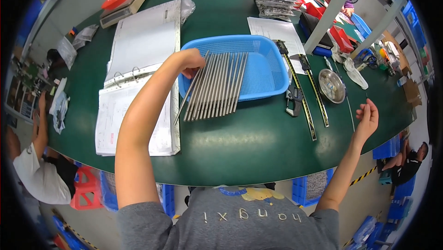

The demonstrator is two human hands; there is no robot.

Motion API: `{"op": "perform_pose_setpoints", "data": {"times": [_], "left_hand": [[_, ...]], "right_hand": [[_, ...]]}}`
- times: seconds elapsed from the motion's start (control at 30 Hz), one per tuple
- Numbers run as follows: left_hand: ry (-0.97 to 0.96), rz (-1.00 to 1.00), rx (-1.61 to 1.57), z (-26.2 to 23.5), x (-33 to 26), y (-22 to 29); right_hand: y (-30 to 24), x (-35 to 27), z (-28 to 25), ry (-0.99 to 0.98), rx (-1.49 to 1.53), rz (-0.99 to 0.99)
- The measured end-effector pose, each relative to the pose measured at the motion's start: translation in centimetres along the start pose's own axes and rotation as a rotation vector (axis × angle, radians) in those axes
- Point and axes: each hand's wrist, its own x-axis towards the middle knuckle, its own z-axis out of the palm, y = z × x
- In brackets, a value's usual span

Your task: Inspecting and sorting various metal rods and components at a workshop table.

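My left hand (191, 62) is closed, its fingers curled at the upper end of a slim metal rod (188, 94). That rod slants away from a row of several similar metal rods (217, 86), which lie side by side across the near rim of a blue plastic basket (272, 72). Some fingers of this hand are hidden behind its back. Over at the right, my right hand (368, 120) is raised with its fingertips pinched together. A thin dark tip shows above them, too small to name. Near that hand lies a long thin rod (349, 107).
Left of the basket lies an open ring binder (138, 84). To its right are two calipers (302, 97) (317, 90) and a metal bowl (332, 86). A scale (124, 7) and bagged parts (275, 0) stand farther back. Other people sit around the green table (240, 153).
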Motion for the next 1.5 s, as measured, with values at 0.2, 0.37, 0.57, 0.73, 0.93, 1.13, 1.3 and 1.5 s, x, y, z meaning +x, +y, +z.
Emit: {"op": "perform_pose_setpoints", "data": {"times": [0.2,0.37,0.57,0.73,0.93,1.13,1.3,1.5], "left_hand": [[0.124,0.450,-0.703,-1.5,-6.7,-1.4],[0.080,0.802,-1.044,1.7,-12.5,-1.6],[0.065,0.947,-1.290,5.1,-15.9,-1.5],[0.239,0.985,-1.249,5.8,-16.1,-2.5],[0.260,0.909,-1.290,5.8,-16.0,-2.4],[0.366,0.879,-1.265,6.0,-15.7,-2.2],[0.417,0.887,-1.190,6.2,-15.5,-2.1],[0.499,0.945,-1.089,6.4,-15.8,-2.0]], "right_hand": [[-8.9,-5.5,6.0,-0.292,0.324,-0.198],[-14.9,-9.5,12.6,-0.522,0.367,-0.553],[-18.9,-13.4,19.0,-0.412,0.439,-0.903],[-18.6,-14.3,21.0,-0.317,0.409,-0.917],[-18.0,-14.0,22.4,-0.366,0.424,-0.917],[-17.9,-14.2,22.7,-0.388,0.375,-0.933],[-17.7,-14.3,22.5,-0.380,0.305,-0.915],[-17.7,-14.3,21.6,-0.452,0.230,-0.880]]}}
